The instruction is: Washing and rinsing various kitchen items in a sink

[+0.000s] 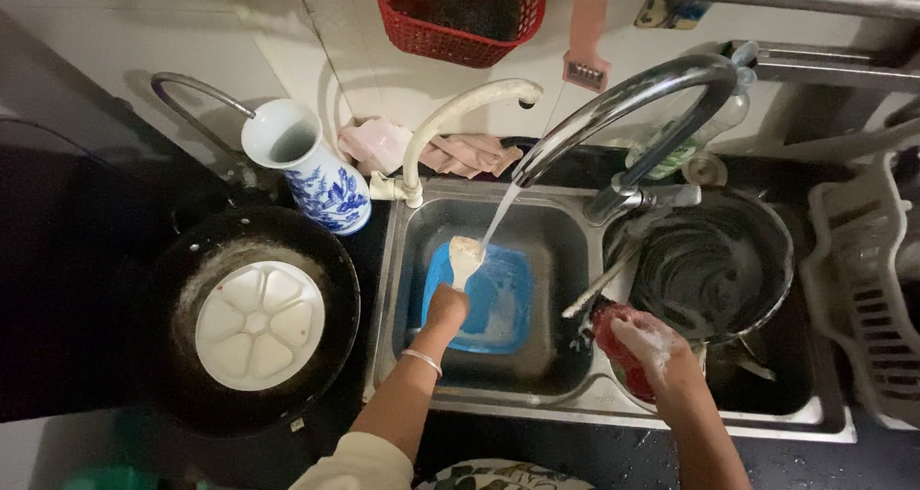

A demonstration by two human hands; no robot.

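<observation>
My left hand (446, 310) grips the handle of a white rice paddle (466, 256) and holds it upright under the water stream from the steel faucet (623, 102), above a blue square plate (496, 298) in the left sink basin (551, 260). My right hand (650, 344), covered in suds, holds a red sponge (613, 341) over the divider between the basins. A dark soapy wok (714, 265) with a long handle sits in the right basin, just beyond that hand.
Left of the sink stands a black wok (182, 356) holding a white moulded tray (260, 324). A blue-and-white ceramic jug (311, 164), pink cloths (422, 150), a white spout (450, 116), a red basket (458, 11) and a white dish rack (862, 279) surround the sink.
</observation>
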